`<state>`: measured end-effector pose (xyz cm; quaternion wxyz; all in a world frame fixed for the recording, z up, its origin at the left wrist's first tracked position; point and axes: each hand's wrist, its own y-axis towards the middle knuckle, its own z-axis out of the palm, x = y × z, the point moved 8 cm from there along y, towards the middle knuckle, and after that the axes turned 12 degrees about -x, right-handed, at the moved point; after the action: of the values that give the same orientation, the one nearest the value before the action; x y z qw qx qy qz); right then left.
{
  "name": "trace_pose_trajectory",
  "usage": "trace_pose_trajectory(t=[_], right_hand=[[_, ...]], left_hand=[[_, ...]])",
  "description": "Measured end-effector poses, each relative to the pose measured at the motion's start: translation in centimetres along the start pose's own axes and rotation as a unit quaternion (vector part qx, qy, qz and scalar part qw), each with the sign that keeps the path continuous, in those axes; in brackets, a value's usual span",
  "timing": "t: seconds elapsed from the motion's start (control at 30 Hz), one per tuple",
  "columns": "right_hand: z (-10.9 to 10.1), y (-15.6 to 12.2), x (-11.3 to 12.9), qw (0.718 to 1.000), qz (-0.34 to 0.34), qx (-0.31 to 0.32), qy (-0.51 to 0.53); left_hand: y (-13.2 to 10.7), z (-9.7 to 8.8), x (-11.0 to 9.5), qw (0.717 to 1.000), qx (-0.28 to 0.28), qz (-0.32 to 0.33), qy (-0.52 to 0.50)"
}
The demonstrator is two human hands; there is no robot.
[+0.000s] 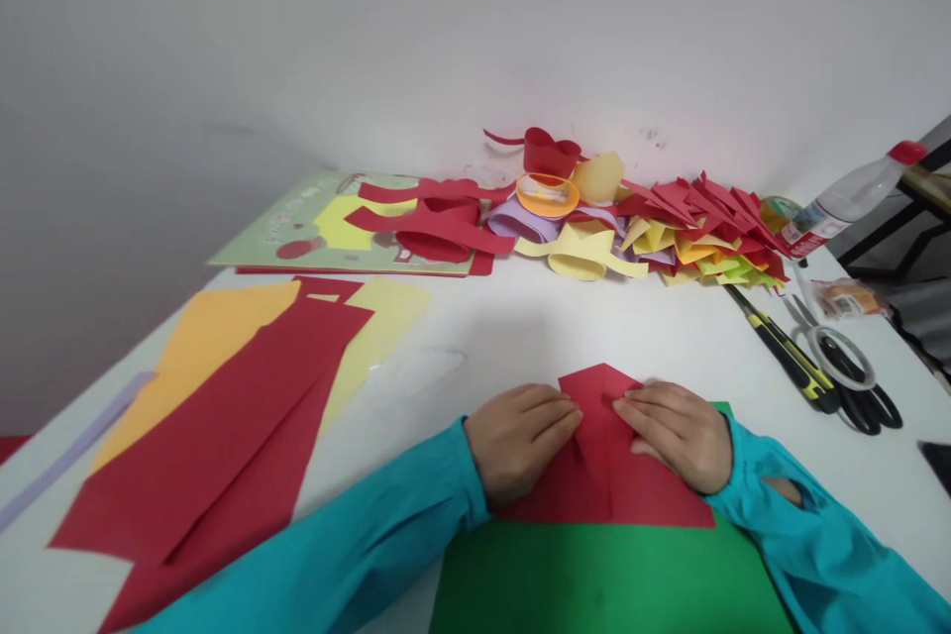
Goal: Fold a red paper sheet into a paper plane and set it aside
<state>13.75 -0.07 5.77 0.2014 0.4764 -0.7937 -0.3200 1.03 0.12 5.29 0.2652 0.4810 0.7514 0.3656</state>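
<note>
A sheet of red paper [609, 485], with a crease down its middle and folded corners at the far end, lies on a green sheet [601, 580]. My left hand [524, 441] grips the paper's left side near the top, its fingers closed and pressed together. On the opposite side, my right hand [680, 431] holds the folded right edge, fingers also closed over it. My thumbs are mostly hidden. Between the fingertips a narrow red strip of the paper shows, ending in a blunt point toward the wall.
Red sheets [215, 436] overlap an orange sheet [200, 337] at left. Cut paper shapes [580, 253] and a pile of folded papers [705, 228] line the wall. A cutter knife [794, 357], scissors [862, 401], a tape roll [843, 357] and a tilted bottle [854, 193] are at right.
</note>
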Motion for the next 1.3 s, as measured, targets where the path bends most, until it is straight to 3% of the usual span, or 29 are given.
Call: trace_pose_trajectory(t=[0.17,0.33,0.5,0.8,1.0,1.3], right_hand=[[-0.4,0.7,0.4,1.0,0.001,-0.012,-0.014],[0.6,0.2,0.8,0.999,-0.019,0.026,-0.035],[0.5,0.0,-0.1,0.999,0.03,0.012,0.026],[0.8,0.4,-2.5,0.981,0.176,0.043,0.069],[0.8,0.6,-4.0,0.968,0.242,0.025,0.059],[0.0,0.3,-4.0,0.971,0.234,-0.008,0.059]], left_hand=[[0.5,-0.2,1.2,0.994,-0.016,-0.11,-0.006],[-0.4,0.2,2.4,0.981,0.014,-0.192,-0.029],[-0.7,0.1,3.1,0.968,0.011,-0.245,-0.05],[-1.6,0.7,4.0,0.952,0.027,-0.291,-0.094],[-0.8,0.4,4.0,0.955,0.023,-0.28,-0.096],[0.1,0.5,3.4,0.973,0.048,-0.223,-0.044]])
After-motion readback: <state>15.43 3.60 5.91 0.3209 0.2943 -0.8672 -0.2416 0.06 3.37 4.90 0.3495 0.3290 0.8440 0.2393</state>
